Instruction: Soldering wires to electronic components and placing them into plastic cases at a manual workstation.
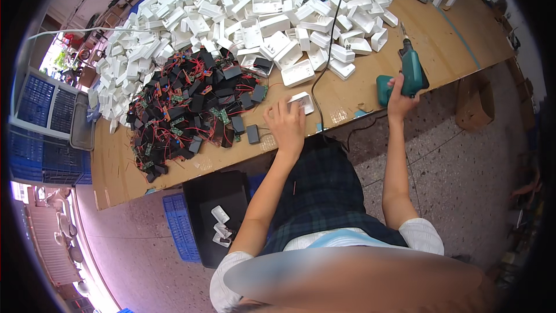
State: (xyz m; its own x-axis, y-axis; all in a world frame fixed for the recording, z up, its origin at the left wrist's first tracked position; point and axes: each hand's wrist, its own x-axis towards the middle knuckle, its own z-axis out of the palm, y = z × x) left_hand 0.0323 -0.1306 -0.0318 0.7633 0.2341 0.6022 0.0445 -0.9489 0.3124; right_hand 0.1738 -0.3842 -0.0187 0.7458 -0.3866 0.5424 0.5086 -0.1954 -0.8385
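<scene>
A: Where's the white plastic case (302,102)?

B: Mid frame, flat on the wooden table (417,40), close to the near edge. The left hand (285,123) lies on it, fingers spread over its lower-left part. Pressing it down, not wrapped round it.

A: And the drill?

B: The teal power drill (410,69) is at the right of the frame, in the right hand (398,94). Fist tight round the grip. Tip points up, twd the top of the frame.

A: Which way is the case from the drill?

B: Left & a bit lower. Well apart, w/ a black cord (322,58) running down btwn them. Left hand is the near one; it's already on the case.

A: Long side of the case?

B: Tips from lower left to upper right, I think. Partly hidden by fingers, so not sure.

A: Other stuff?

B: Big pile of white cases (272,6) up top, pile of black parts w/ red wires (185,104) at the left.
</scene>
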